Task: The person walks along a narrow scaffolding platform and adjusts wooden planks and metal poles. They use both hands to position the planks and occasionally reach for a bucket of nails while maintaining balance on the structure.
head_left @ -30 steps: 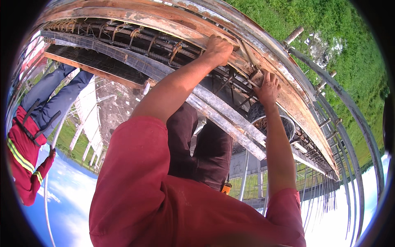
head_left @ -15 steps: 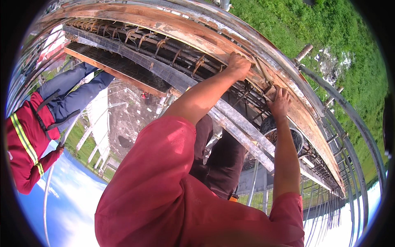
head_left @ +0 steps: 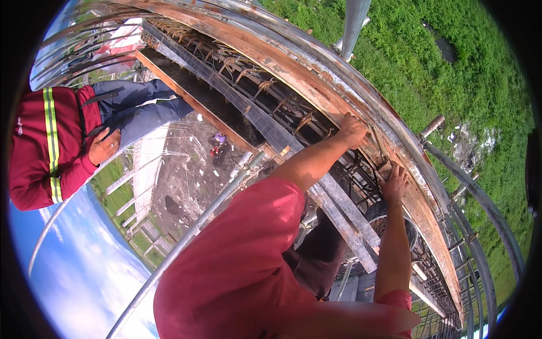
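Note:
My left hand (head_left: pixel 353 131) is closed over the upper edge of a long, weathered wooden form board (head_left: pixel 316 93). Lower along the same board, my right hand (head_left: pixel 393 183) grips at a small wooden block (head_left: pixel 385 168), its fingers lying over the board's face. A thin strip runs along the board between my two hands; its kind is unclear. Beside the board, a rusty reinforcing-bar cage (head_left: pixel 265 87) fills the narrow trough. My left forearm crosses over that trough and hides part of the bars. A dark round bucket (head_left: pixel 377 212) sits partly behind my right forearm.
Grey metal beams (head_left: pixel 344 217) border the trough on my side. At left stands a co-worker (head_left: pixel 62 141) in a red top with reflective stripes. A metal pipe (head_left: pixel 197 223) slants past my left side. Scaffold pipes (head_left: pixel 480 198) curve at right; ground lies far below.
The view has shifted, so the board and both my hands appear lower and farther right. Both hands keep their places on the board. The co-worker's hand now rests near the waist.

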Available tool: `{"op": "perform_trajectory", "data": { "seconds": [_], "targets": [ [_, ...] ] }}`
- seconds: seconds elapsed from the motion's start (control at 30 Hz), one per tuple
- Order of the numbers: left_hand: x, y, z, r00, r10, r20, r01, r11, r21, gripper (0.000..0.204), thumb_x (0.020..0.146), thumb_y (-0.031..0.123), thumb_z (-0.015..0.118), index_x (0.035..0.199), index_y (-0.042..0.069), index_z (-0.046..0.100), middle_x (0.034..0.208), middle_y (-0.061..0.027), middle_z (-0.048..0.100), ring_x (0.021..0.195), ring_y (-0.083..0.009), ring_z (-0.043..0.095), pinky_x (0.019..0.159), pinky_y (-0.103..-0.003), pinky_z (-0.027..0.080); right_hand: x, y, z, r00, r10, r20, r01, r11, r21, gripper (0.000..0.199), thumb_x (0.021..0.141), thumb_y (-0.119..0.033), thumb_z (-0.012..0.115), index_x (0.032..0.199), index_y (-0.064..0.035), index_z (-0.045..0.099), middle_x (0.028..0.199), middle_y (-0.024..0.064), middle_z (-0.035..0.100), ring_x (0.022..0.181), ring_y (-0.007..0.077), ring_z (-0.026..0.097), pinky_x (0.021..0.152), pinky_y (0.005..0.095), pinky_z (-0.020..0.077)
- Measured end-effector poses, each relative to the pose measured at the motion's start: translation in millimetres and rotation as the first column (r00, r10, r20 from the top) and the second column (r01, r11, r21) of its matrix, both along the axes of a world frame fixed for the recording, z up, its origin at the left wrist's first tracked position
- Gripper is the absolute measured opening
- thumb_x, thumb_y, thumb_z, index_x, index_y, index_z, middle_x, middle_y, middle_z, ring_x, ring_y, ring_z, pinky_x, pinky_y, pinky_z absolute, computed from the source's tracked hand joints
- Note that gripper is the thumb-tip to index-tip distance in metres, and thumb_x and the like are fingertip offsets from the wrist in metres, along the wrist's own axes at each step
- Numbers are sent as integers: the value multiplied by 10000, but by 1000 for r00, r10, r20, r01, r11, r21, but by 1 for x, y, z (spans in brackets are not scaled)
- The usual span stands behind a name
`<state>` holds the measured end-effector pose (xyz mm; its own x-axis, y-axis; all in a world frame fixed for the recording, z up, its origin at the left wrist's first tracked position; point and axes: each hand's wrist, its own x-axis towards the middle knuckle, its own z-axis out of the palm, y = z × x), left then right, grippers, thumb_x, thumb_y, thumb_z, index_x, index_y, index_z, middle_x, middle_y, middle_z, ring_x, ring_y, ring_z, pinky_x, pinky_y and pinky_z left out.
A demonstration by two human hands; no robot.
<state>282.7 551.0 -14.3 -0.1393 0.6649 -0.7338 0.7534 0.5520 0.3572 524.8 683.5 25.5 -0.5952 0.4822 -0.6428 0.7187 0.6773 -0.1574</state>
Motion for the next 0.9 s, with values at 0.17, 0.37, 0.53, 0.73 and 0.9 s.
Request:
{"op": "perform_trajectory", "data": {
  "seconds": [0.17,0.37,0.53,0.73,0.9],
  "targets": [
    [4,-1,-4,999,17,-39,-16,1000,19,215,691,120,777,902,81,770,971,-147,761,1026,-318,716,1094,-544,406,4,0,-4,998,31,52,-34,998,51,949,634,-222,920,1465,-255,463,1404,128,520,1300,377,502,1038,584,426],
    [10,-2,-20,992,-6,-129,3,1000,-18,195,724,191,786,912,141,786,949,-94,759,1049,-253,704,1087,-497,385,4,1,-1,998,48,26,-49,998,36,960,650,-238,907,1490,-271,445,1416,115,514,1302,355,502,1041,566,430],
    [14,-2,-25,992,1,-124,-10,998,-68,297,734,205,787,1014,105,774,1131,-141,729,1181,-299,647,1178,-541,308,6,1,0,999,54,8,-54,998,42,938,665,-256,914,1481,-262,451,1408,124,515,1302,342,502,1035,557,429],
    [10,1,-10,996,8,-90,-16,996,-93,403,736,197,786,1128,116,747,1312,-135,659,1325,-294,534,1182,-519,286,7,0,2,999,35,-14,-34,998,48,906,673,-253,920,1457,-245,466,1393,143,518,1297,350,509,1032,562,427],
    [9,2,1,993,17,-115,-26,997,-76,390,757,194,764,1140,116,747,1318,-136,655,1339,-304,522,1183,-527,299,6,2,4,1000,18,-12,-18,1000,10,916,669,-263,918,1463,-237,462,1380,141,522,1299,352,504,1034,566,425]
  ]
}}
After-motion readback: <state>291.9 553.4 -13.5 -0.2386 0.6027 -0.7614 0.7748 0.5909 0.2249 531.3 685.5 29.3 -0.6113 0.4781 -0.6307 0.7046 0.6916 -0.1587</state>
